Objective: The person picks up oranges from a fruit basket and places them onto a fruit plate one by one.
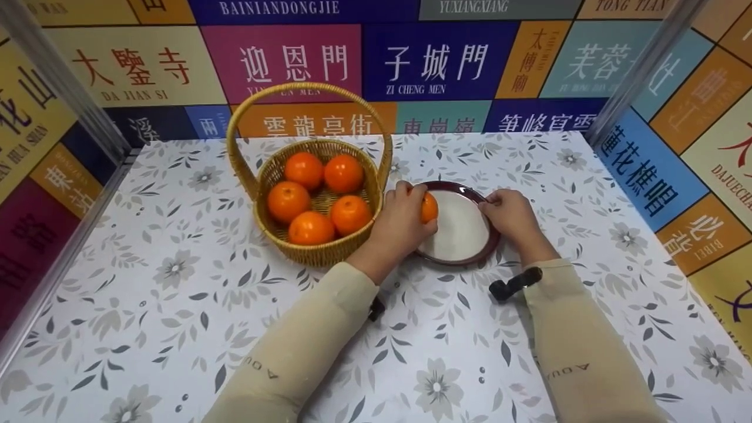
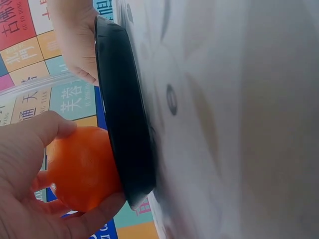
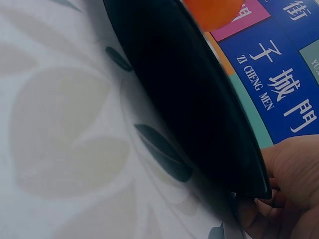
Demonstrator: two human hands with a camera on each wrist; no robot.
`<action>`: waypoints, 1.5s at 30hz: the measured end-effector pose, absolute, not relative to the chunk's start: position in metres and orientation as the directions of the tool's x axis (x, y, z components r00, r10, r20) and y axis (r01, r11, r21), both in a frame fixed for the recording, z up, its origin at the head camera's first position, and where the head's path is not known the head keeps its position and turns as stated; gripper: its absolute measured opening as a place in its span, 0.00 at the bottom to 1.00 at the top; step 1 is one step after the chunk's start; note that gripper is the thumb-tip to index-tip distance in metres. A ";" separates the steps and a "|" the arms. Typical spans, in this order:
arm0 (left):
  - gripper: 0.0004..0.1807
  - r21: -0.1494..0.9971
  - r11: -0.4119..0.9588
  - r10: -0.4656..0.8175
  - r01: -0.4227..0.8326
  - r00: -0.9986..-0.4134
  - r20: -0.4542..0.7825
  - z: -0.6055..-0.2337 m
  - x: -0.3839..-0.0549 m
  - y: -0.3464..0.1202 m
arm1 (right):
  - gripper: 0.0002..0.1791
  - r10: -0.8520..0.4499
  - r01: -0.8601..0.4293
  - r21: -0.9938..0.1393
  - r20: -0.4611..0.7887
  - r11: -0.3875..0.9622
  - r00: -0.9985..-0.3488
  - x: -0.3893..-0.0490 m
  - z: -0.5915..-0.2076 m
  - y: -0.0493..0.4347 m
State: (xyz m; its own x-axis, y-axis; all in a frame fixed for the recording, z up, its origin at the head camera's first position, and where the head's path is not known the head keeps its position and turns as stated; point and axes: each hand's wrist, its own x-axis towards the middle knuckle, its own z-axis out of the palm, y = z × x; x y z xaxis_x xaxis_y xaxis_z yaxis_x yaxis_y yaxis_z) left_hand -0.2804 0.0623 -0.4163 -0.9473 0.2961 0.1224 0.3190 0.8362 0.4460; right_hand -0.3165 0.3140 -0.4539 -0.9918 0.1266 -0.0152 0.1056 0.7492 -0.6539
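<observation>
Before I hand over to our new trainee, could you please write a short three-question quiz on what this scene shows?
1. Count: how many oranges lie in the wicker basket?
2. True or false: the right hand grips the plate at its rim.
3. Multiple choice: what does the left hand hold?
(a) the basket's handle
(b) a single orange
(c) nothing

Key: 1. Five; 2. True; 3. (b)
</observation>
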 end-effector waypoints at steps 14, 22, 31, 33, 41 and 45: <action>0.37 0.407 0.868 0.282 0.285 -0.957 0.068 -0.414 -0.285 0.064 | 0.15 0.115 0.079 -0.640 0.014 0.764 -0.993 -0.314 -0.451 0.311; 0.36 0.376 0.887 0.277 0.268 -0.960 0.032 -0.410 -0.286 0.065 | 0.16 0.132 0.104 -0.643 -0.005 0.759 -0.991 -0.315 -0.449 0.310; 0.37 0.375 0.885 0.283 0.276 -0.958 0.038 -0.411 -0.280 0.065 | 0.15 0.123 0.091 -0.650 0.004 0.755 -0.992 -0.313 -0.451 0.313; 0.36 0.372 0.884 0.285 0.283 -0.957 0.051 -0.410 -0.279 0.064 | 0.15 0.117 0.088 -0.648 0.002 0.757 -0.993 -0.313 -0.452 0.314; 0.36 0.345 0.895 0.283 0.281 -0.958 0.046 -0.405 -0.274 0.063 | 0.15 0.104 0.078 -0.643 0.003 0.762 -0.995 -0.314 -0.453 0.314; 0.36 0.337 0.901 0.281 0.273 -0.959 0.026 -0.403 -0.271 0.062 | 0.15 0.110 0.079 -0.644 0.007 0.761 -0.994 -0.314 -0.454 0.315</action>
State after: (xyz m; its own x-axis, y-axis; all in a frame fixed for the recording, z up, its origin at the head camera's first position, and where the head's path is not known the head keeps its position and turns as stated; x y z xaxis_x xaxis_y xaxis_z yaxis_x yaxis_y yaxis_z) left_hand -0.2713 0.0622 -0.4027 -0.9594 0.2809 0.0256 0.2729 0.9012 0.3366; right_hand -0.3143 0.3150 -0.4538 -0.9939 0.1099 0.0074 0.0794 0.7609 -0.6440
